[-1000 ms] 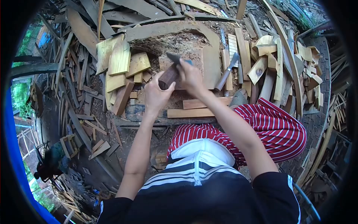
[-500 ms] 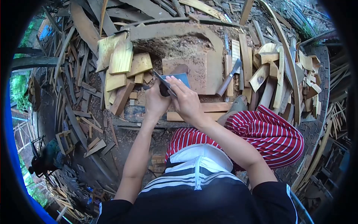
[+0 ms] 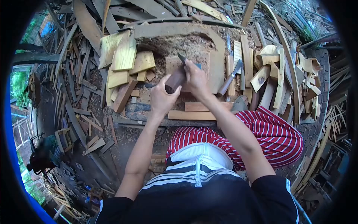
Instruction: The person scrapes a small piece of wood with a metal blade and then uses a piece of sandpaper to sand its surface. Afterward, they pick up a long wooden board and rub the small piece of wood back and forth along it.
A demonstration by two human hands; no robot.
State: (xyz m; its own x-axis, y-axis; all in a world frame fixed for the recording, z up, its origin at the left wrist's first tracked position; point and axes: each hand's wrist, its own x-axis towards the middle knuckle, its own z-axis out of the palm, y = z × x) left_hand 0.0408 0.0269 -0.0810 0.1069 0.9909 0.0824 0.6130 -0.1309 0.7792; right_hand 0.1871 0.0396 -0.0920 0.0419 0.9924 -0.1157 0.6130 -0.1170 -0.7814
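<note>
My left hand (image 3: 162, 98) grips the near end of a dark brown, rounded wooden piece (image 3: 176, 80), with the thumb along its side. My right hand (image 3: 197, 79) is closed at the far end of that piece, around a folded sheet of what looks like sandpaper (image 3: 181, 58). One dark corner of the sheet sticks up past the fingers, and a bit of blue shows beyond them. Both hands are above a worn wooden block (image 3: 215, 71) strewn with sawdust. Right of them lies a knife (image 3: 228, 80) with a wooden handle.
Pale wood offcuts (image 3: 125, 56) are piled to the left of the block. More cut pieces (image 3: 270, 61) lie to the right. Two wooden bars (image 3: 192, 115) rest along the near edge, close to my foot (image 3: 240, 103). Scrap strips (image 3: 72, 78) cover the ground.
My right hand has moved right and forward along the dark wooden piece with the sheet. The left hand has shifted slightly right, and more of the piece shows now.
</note>
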